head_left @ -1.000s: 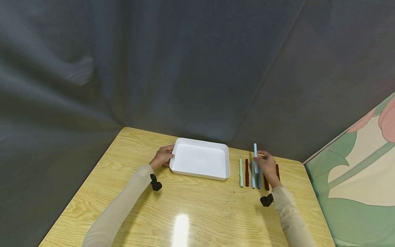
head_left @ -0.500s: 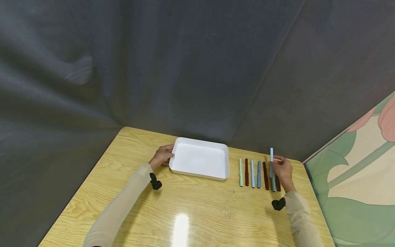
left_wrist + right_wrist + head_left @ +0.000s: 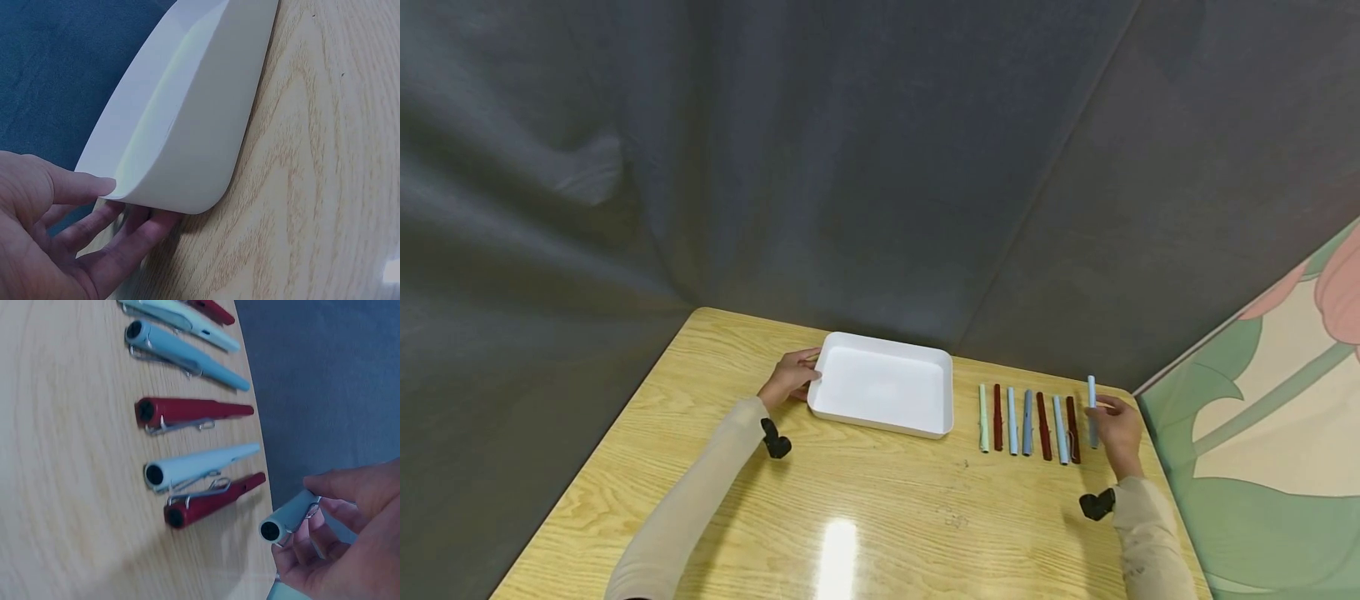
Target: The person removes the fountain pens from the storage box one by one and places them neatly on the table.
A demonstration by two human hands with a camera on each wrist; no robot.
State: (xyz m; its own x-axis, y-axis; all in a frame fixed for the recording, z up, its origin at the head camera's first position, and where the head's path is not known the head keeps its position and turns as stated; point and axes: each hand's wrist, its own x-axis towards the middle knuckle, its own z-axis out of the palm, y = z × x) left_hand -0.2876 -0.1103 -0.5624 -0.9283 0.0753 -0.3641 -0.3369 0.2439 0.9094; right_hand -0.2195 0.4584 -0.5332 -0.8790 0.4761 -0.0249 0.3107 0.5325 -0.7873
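Note:
At the left end of a shallow white tray, my left hand grips the wall. In the left wrist view the thumb lies on the rim of the tray, with fingers against its outer side. My right hand pinches a light blue pen near the table's right edge. In the right wrist view this pen is tilted, its dark round end and metal clip showing. Left of it lies a row of pens: pale green, dark red, light blue and several more.
The wooden table carries faint scribbles and a bright light reflection. A dark curtain hangs right behind its back edge. To the right stands a panel with a flower pattern.
My right hand has carried the light blue pen rightward, over the row and past its last dark red pen, and is now lower. My left hand has stayed at the tray.

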